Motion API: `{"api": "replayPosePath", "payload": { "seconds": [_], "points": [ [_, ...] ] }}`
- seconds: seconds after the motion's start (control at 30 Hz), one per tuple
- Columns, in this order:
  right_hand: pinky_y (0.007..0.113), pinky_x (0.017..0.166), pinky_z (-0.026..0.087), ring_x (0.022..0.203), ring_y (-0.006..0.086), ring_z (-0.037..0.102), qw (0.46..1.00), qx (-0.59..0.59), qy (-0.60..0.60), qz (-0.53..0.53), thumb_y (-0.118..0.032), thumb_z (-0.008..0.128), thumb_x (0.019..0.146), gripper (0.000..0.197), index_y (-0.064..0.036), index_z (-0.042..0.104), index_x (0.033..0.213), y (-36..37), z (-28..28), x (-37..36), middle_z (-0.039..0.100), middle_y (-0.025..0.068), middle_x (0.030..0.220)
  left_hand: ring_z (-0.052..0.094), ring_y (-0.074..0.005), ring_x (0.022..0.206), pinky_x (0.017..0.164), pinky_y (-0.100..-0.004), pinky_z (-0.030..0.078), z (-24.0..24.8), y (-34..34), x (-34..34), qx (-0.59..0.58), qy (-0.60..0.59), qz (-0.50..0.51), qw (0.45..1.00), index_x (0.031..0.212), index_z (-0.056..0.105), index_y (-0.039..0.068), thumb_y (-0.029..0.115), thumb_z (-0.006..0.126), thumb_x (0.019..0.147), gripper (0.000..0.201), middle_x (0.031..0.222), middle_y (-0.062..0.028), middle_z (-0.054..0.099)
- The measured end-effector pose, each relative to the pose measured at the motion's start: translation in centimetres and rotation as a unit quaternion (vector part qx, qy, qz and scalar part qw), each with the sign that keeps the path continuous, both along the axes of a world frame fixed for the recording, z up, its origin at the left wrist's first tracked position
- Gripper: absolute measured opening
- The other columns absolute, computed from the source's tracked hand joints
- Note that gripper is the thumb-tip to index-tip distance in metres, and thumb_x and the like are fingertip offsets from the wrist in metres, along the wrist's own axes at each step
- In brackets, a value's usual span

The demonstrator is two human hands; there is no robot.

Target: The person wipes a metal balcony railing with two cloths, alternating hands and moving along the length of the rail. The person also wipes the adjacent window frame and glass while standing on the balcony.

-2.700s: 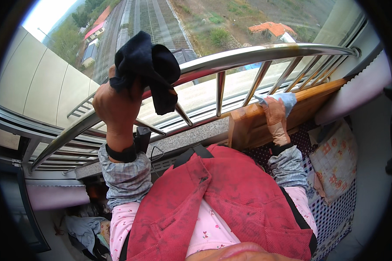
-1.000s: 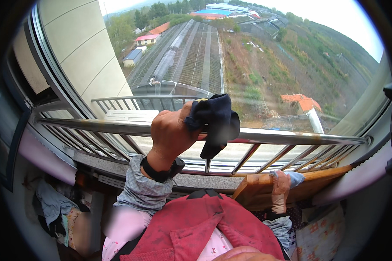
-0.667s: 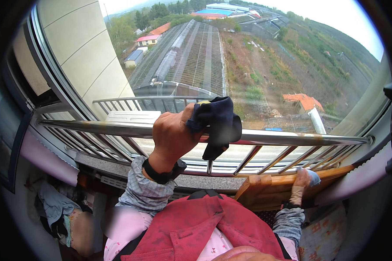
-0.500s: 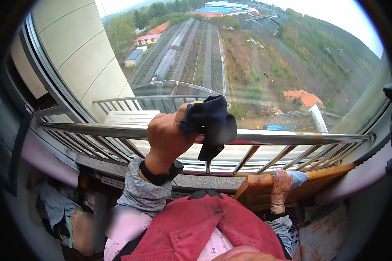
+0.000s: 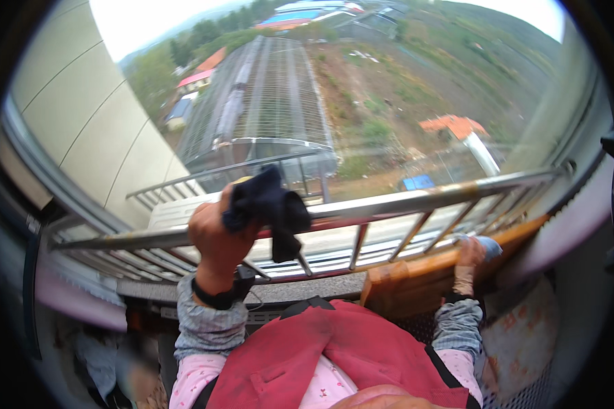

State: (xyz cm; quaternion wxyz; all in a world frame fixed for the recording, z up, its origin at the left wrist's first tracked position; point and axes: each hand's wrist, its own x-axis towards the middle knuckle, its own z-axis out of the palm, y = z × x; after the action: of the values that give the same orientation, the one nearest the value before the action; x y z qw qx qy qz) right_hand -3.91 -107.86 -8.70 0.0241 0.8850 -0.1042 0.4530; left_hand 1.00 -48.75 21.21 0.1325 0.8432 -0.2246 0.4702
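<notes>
My left hand [image 5: 217, 232] is closed around a dark navy cloth [image 5: 265, 206] at the shiny metal railing [image 5: 416, 201]. The loose end of the cloth hangs down in front of the rail, and the palm side of the hand is hidden. On the right, my right hand [image 5: 468, 256] grips a light blue cloth [image 5: 490, 247] at the top edge of a wooden board [image 5: 396, 290]. How its fingers lie around that cloth is partly hidden.
Window glass lies beyond the railing, with a long greenhouse [image 5: 266, 88] far below. A stone sill [image 5: 310, 288] runs beneath the bars. Pale purple curtains [image 5: 82, 296] hang at both sides, and a floral cloth [image 5: 522, 341] lies lower right.
The whole view has shifted and tilted. My left hand with the navy cloth has moved left a little along the rail. My right hand has slid right and farther along the board with its cloth.
</notes>
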Motion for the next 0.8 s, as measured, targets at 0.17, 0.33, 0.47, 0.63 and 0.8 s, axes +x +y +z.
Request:
{"api": "replayPosePath", "payload": {
  "seconds": [0.17,0.33,0.47,0.63,0.8],
  "points": [
    [0.054,0.114,0.032,0.120,0.0286,0.060,0.983,0.131,0.083,0.103,-0.019,0.063,0.096,0.024,-0.0118,0.065,0.119,11.4,2.6,-3.9,0.067,0.0085,0.117,0.064,-0.0398,0.070,0.063,-0.0460,0.047,-1.4,1.3,0.5,-0.031,0.029,-0.054,0.998,0.093,0.071,0.004,0.056,0.062,0.092,0.053,0.076,-0.0152,0.064],
    [0.052,0.115,0.030,0.125,0.0316,0.058,0.986,0.155,-0.001,0.065,-0.022,0.058,0.101,0.023,-0.0112,0.065,0.120,7.6,4.5,-2.9,0.067,0.0108,0.119,0.071,-0.0328,0.080,0.071,-0.0419,0.053,-0.7,1.8,0.0,-0.031,0.013,-0.055,0.998,0.098,0.073,0.008,0.041,0.064,0.095,0.035,0.086,-0.0111,0.073],
    [0.053,0.117,0.030,0.125,0.0382,0.056,0.972,0.227,-0.043,0.039,-0.028,0.054,0.105,0.028,-0.0052,0.062,0.119,-3.2,2.0,-1.8,0.063,0.0176,0.127,0.069,-0.0297,0.085,0.077,-0.0413,0.052,1.0,-0.9,-0.6,0.002,0.098,-0.088,0.991,0.094,0.076,0.007,0.022,0.069,0.090,0.017,0.090,-0.0087,0.072],
    [0.045,0.108,0.041,0.120,0.0385,0.057,0.979,0.200,-0.040,-0.008,-0.031,0.056,0.104,0.035,-0.0017,0.061,0.123,-16.1,-0.7,-0.2,0.062,0.0187,0.131,0.063,-0.0261,0.082,0.074,-0.0398,0.049,3.7,-5.4,-0.7,0.014,0.105,-0.114,0.988,0.087,0.076,0.006,0.015,0.075,0.070,0.020,0.090,-0.0106,0.068],
    [0.045,0.102,0.046,0.115,0.0405,0.058,0.966,0.252,-0.004,-0.063,-0.035,0.057,0.103,0.042,-0.0009,0.061,0.127,-26.8,-2.3,0.5,0.064,0.0219,0.125,0.061,-0.0270,0.078,0.070,-0.0387,0.047,4.1,-7.4,-0.1,-0.045,0.110,-0.071,0.990,0.077,0.075,0.004,0.008,0.077,0.059,0.018,0.082,-0.0115,0.065]
  ]
}}
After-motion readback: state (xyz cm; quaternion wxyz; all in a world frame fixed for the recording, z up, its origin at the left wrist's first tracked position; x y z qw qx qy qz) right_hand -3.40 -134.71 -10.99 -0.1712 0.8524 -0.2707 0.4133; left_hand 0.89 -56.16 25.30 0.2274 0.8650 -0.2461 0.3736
